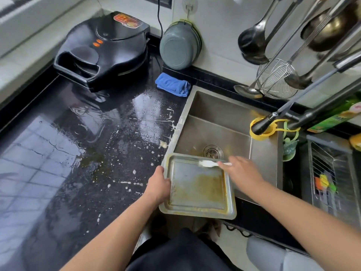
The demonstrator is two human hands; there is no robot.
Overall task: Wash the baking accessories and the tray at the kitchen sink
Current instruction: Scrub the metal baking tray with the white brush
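Head view, kitchen corner. I am watching the left hand [159, 185] gripping the left rim of the metal tray [197, 189], fingers curled over its edge, while the tray is hanging tilted over the near-left corner of the steel sink [220, 132]. The right hand [242, 171] is pinching a white brush [212, 163], whose head is lying against the tray's far rim; the hand is blurring, so I cannot tell its exact finger positions. Brown residue is showing on the tray floor. The black countertop [68, 163] is lying wet, speckled with white splashes. A black electric griddle [105, 49] is sitting at the back, a blue cloth [172, 85] beside the sink, a grey basin [180, 45] hanging on the tiled wall. The faucet [273, 120] is reaching over the sink; ladles [254, 42] are hanging above.
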